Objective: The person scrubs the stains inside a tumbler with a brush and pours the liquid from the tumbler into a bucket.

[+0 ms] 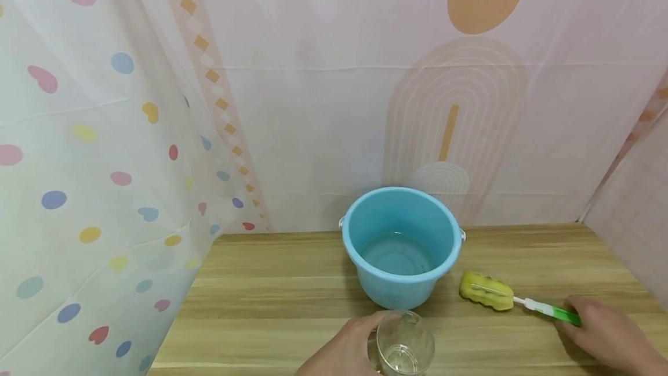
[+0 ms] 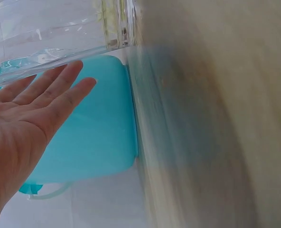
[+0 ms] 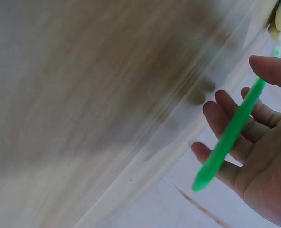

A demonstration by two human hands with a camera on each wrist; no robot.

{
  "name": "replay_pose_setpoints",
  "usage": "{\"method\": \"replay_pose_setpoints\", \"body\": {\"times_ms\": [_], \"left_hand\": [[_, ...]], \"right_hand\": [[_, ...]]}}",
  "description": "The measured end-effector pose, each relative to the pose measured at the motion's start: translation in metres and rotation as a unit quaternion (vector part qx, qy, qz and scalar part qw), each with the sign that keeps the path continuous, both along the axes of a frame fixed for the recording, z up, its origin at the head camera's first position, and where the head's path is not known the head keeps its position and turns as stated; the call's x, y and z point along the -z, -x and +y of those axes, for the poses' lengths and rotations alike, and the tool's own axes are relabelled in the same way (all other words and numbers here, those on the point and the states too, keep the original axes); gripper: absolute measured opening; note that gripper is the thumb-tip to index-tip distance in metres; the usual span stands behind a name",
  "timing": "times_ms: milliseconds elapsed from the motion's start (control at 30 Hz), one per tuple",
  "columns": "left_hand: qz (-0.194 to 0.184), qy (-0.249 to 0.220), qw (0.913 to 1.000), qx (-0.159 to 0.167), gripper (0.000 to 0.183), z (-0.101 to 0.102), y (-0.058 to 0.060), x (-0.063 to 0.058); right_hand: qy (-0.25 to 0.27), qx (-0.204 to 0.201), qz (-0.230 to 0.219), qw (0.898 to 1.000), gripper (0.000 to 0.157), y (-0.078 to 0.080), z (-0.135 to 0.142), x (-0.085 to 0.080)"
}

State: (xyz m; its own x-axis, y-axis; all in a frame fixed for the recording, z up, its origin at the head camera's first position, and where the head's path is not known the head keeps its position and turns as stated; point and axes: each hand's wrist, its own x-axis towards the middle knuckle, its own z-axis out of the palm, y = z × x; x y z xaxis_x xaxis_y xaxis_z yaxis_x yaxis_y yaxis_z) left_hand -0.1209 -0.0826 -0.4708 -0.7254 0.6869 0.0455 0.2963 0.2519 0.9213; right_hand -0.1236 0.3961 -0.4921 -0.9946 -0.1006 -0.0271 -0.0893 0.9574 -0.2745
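A clear drinking glass (image 1: 406, 346) stands at the front of the wooden table. My left hand (image 1: 347, 348) curves round its left side, with fingers on the far side and the thumb towards the front. In the left wrist view the long fingers (image 2: 60, 90) reach along the glass, between it and the bucket. To the right, my right hand (image 1: 605, 326) holds the green handle (image 3: 230, 133) of a sponge bottle brush. The thumb crosses in front of the handle, and loosely bent fingers lie behind it. The yellow sponge head (image 1: 487, 290) points left, towards the bucket.
A light blue bucket (image 1: 399, 292) with water in its bottom stands at the table's middle, just beyond the glass. Patterned curtains (image 1: 313, 132) hang behind the table (image 1: 250, 300) and along its left side. A pale surface (image 1: 631, 219) borders it on the right.
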Motion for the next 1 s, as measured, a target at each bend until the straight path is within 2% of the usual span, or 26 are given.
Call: {"method": "replay_pose_setpoints", "body": {"times_ms": [433,767,1000], "left_hand": [[-0.057,-0.012,0.9982,-0.013,0.077,0.0001,-0.0006,0.0016],[-0.059,-0.032,0.9977,-0.001,0.076,0.0016,0.0008,0.0038],[-0.064,-0.038,0.9972,-0.003,0.074,0.0022,-0.0005,0.0028]], "right_hand": [[0.003,-0.002,0.000,1.000,0.018,-0.0010,-0.0012,-0.0063],[-0.023,-0.008,0.013,1.000,0.008,-0.0006,-0.0013,-0.0060],[-0.040,-0.009,0.022,0.999,0.018,0.0020,0.0006,-0.0032]]}}
